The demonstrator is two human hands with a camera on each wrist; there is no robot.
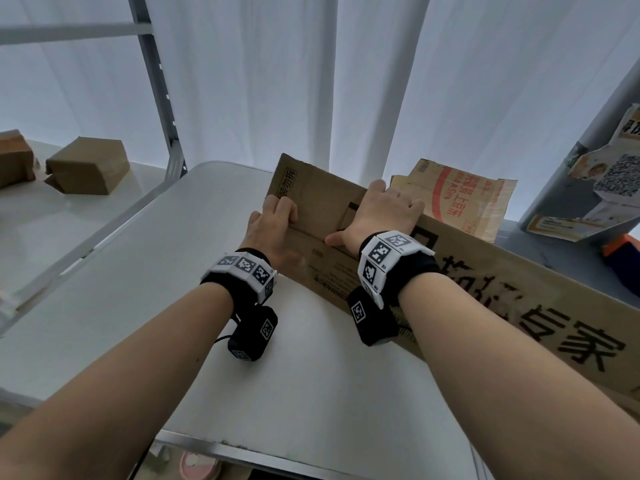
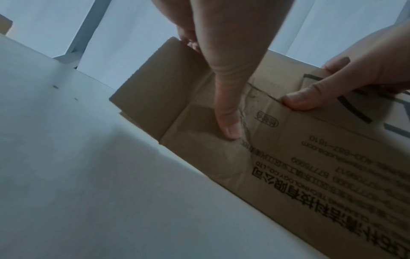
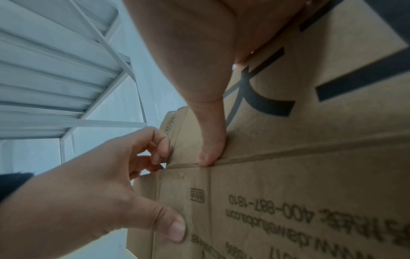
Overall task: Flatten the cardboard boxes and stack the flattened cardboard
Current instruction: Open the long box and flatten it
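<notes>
The head camera is looking down and forward over the worktop (image 1: 156, 289). Both wrist cameras are sitting very close along the thumbs: the left is catching the right hand (image 2: 377, 70), the right the left hand (image 3: 88, 184). All are sharing the cardboard (image 1: 485, 282) end.

The long brown printed cardboard box (image 1: 485, 292), at the right edge of the white surface (image 1: 207, 341), runs off the head view's right side. It half hides a tan cardboard sheet with red print (image 1: 460, 199) beyond the far right corner. The left hand (image 1: 273, 223) and right hand (image 1: 384, 213) hook their fingers (image 1: 287, 207) behind its flap (tips unseen).
</notes>
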